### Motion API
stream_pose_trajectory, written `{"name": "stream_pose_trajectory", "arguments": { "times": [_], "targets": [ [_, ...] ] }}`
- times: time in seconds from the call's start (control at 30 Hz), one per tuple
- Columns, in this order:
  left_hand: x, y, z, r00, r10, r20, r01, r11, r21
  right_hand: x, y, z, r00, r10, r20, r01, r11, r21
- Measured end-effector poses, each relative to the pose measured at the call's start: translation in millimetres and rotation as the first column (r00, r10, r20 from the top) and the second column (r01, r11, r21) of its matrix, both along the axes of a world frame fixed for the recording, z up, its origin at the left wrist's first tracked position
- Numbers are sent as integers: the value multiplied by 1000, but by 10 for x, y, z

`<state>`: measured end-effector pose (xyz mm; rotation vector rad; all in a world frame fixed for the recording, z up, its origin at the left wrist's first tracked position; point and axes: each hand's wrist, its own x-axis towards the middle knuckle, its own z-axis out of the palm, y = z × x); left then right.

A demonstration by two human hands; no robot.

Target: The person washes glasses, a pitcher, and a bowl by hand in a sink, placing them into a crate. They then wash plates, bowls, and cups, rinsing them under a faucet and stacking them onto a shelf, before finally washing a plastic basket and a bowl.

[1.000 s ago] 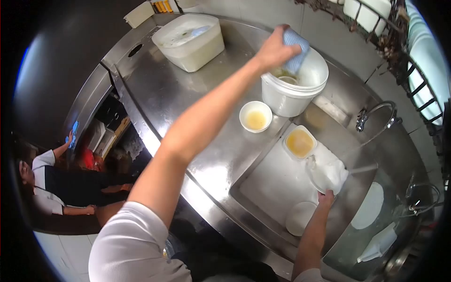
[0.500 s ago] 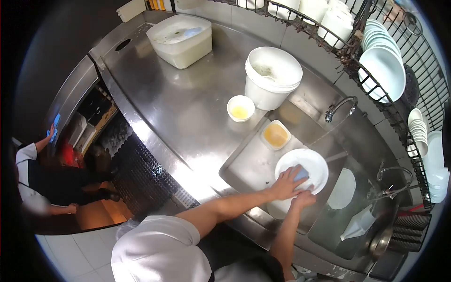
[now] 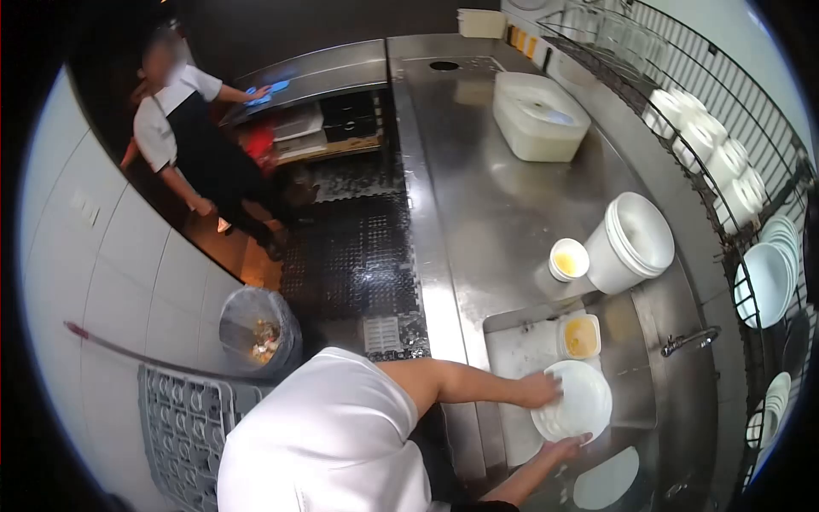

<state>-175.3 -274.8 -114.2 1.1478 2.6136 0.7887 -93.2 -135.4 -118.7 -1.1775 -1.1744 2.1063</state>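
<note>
A round white plate [image 3: 589,397] is tilted over the sink, its inside facing up. My right hand [image 3: 565,448] grips its lower rim. My left hand [image 3: 541,389], smeared by motion, is closed at the plate's left side. The blue-grey sponge seen under that hand in the earlier view is hidden now. Just above the plate, a square white tub [image 3: 582,336] with yellowish liquid sits in the sink [image 3: 512,427]. A second white dish [image 3: 607,480] lies below my right hand in the neighbouring basin.
On the steel counter [image 3: 478,222] stand a small cup with yellow liquid [image 3: 569,259], a white bucket [image 3: 631,243] and a rectangular tub [image 3: 542,119]. A wire rack [image 3: 725,213] of dishes hangs at right. Another person [image 3: 196,136] holds a blue cloth. A lined bin [image 3: 260,333] stands at left.
My head has turned left, bringing the bin and more of the other person into view. My left hand has moved from the plate's middle to its left side.
</note>
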Motion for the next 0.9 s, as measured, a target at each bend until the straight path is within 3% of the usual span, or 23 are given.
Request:
{"name": "stream_pose_trajectory", "arguments": {
  "times": [0.07, 0.17, 0.2, 0.23, 0.27, 0.3, 0.33, 0.37, 0.43, 0.47, 0.5, 0.53, 0.57, 0.6, 0.63, 0.67, 0.7, 0.73, 0.77, 0.8, 0.83, 0.87, 0.9],
  "targets": [
    [-225, 25, -20, 957, 260, -131, -262, 965, 7, 37, 76, -51, 957, 106, 271, -148, 979, 142],
    [-239, 490, 143, 888, 102, -448, 22, 965, 263, -36, -16, 151, 922, 274, 272, -356, 876, 326],
    [-334, 456, 251, 889, 198, -412, -93, 961, 261, -30, -16, 196, 966, 246, 82, -260, 924, 282],
    [-498, 392, 379, 879, 290, -378, -199, 944, 262, -34, 52, 313, 950, 276, 149, -307, 913, 268],
    [-618, 393, 474, 864, 374, -337, -296, 919, 262, -2, 177, 477, 930, 295, 220, -346, 903, 254],
    [-765, 439, 378, 940, 338, 34, -337, 917, 215, 60, 294, 573, 904, 307, 299, -381, 895, 231],
    [-1035, 410, 158, 876, 278, 395, -360, 921, 150, 62, 425, 540, 930, 310, 196, -350, 912, 214],
    [-1194, 338, 52, 683, 207, 700, -366, 927, 82, 42, 528, 484, 955, 266, 128, -290, 926, 240],
    [-943, 443, -82, 446, 190, 875, -675, 713, 190, -77, 496, 473, 982, 78, 171, -116, 967, 227],
    [-721, 529, -174, 315, 132, 940, -797, 575, 186, -208, 487, 234, 997, 19, 79, -30, 990, 136],
    [-497, 648, -253, 304, 115, 946, -856, 470, 218, -304, 484, -149, 998, -63, -4, 63, 997, 38],
    [-262, 764, -320, 294, 96, 951, -895, 377, 239, -308, 351, -370, 994, -13, -106, 8, 999, -50],
    [-369, 630, -614, 539, 70, 840, -743, 509, 434, -274, 236, -410, 978, -3, -209, -23, 992, -124],
    [-490, 497, -910, 743, 12, 669, -547, 586, 598, -127, -59, 26, 942, -59, -329, -26, 969, -248],
    [-630, 156, -564, 690, 79, 720, -538, 720, 438, -35, 122, -238, 903, 82, -421, -230, 921, -315],
    [-793, -20, -191, 600, 206, 773, -611, 741, 277, 13, 234, -128, 887, 171, -428, -307, 912, -271],
    [-882, 27, -23, 537, 348, 769, -702, 690, 178, -77, 223, 186, 913, 140, -382, -293, 878, -379],
    [-825, 182, -87, 471, 495, 730, -809, 573, 133, -221, 239, 197, 975, 63, -212, -120, 955, -270],
    [-549, 179, 401, 268, 188, 945, -896, 409, 173, -249, 194, 284, 994, -93, -63, 81, 981, -174],
    [-369, 366, -93, 314, -81, 946, -918, 227, 324, -424, 134, 366, 971, -236, 37, 238, 970, -55],
    [-182, 429, -14, 232, -131, 964, -933, 251, 259, -495, 43, 406, 939, -340, -43, 342, 939, 36],
    [-242, 455, -489, 281, 117, 952, -888, 408, 212, -434, 89, 242, 945, -280, -167, 308, 934, 180],
    [-323, 268, -313, 446, 373, 814, -777, 613, 145, -334, 37, 298, 958, -261, -115, 279, 941, 193]
  ]
}}
